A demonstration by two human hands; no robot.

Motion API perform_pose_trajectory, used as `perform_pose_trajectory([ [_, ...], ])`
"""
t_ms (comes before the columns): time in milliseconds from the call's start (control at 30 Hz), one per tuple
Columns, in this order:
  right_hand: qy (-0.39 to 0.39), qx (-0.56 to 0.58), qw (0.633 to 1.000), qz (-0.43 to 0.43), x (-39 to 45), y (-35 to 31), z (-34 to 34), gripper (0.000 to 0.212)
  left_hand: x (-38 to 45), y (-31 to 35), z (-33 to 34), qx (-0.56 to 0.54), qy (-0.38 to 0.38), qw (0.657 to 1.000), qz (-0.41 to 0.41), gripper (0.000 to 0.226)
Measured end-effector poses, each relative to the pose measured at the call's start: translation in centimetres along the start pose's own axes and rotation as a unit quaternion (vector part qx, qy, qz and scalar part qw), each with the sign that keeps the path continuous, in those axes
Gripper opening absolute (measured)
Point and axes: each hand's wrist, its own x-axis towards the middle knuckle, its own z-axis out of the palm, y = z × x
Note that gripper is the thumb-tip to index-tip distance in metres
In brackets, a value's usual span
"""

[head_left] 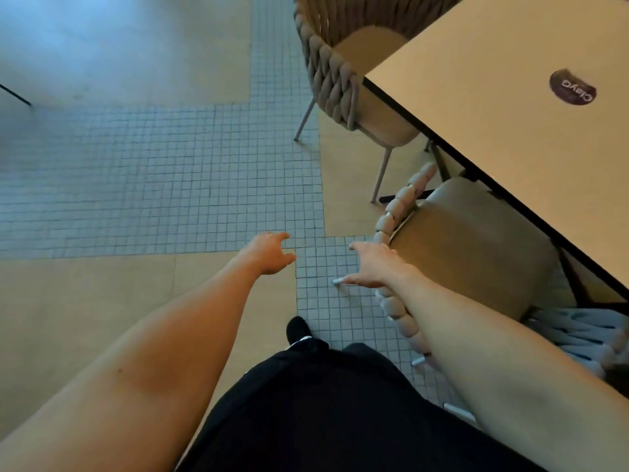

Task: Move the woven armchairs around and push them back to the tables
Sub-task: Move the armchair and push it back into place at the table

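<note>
- The bench (503, 107) is covering part of the near woven armchair (469, 247), whose seat is tucking under its edge.
- The right grip (374, 264) is resting, fingers relaxed, on that armchair's braided rim.
- The left grip (269, 252) is hovering released above the floor (136, 172).

we see a person from above, through their own head camera. both forearms are bare, with no sleeves, watches or rings on show. the left hand (270, 253) and right hand (372, 265) wear no gloves. the legs are in loose black trousers (326, 410) with a thin white stripe near the hem. one black shoe (297, 328) pokes out below.
</note>
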Motion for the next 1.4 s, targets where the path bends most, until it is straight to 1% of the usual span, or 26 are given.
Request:
perform_pose_trajectory([
  [100, 0.004, -0.02, 1.0, -0.019, 1.8, -2.2, -2.0, 0.087, -0.1, -1.7, -2.0, -0.012, 0.014, 1.0, -0.012, 0.065],
  [233, 0.008, -0.007, 0.999, -0.03, 4.0, -4.5, -4.2, 0.083, 0.5, -3.6, -4.1, -0.03, 0.027, 0.999, -0.026, 0.066],
  [433, 0.004, -0.023, 0.999, -0.043, 8.6, -7.4, -8.1, 0.082, 3.5, -5.5, -8.8, -0.038, 0.047, 0.997, -0.042, 0.065],
  [733, -0.005, -0.013, 0.998, -0.055, 19.3, -8.9, -16.5, 0.085, 12.7, -7.3, -17.9, -0.047, 0.054, 0.995, -0.068, 0.065],
  [1000, -0.024, -0.027, 0.997, -0.063, 27.5, -9.7, -25.0, 0.085, 20.2, -7.0, -25.1, -0.066, 0.053, 0.993, -0.082, 0.066],
  [1200, -0.025, -0.04, 0.997, -0.064, 32.5, -11.2, -29.1, 0.085, 25.4, -8.1, -30.2, -0.067, 0.059, 0.994, -0.063, 0.068],
  [1400, -0.008, -0.044, 0.998, -0.038, 38.3, -14.1, -33.2, 0.084, 32.5, -11.1, -36.2, -0.035, 0.056, 0.997, -0.037, 0.07],
])
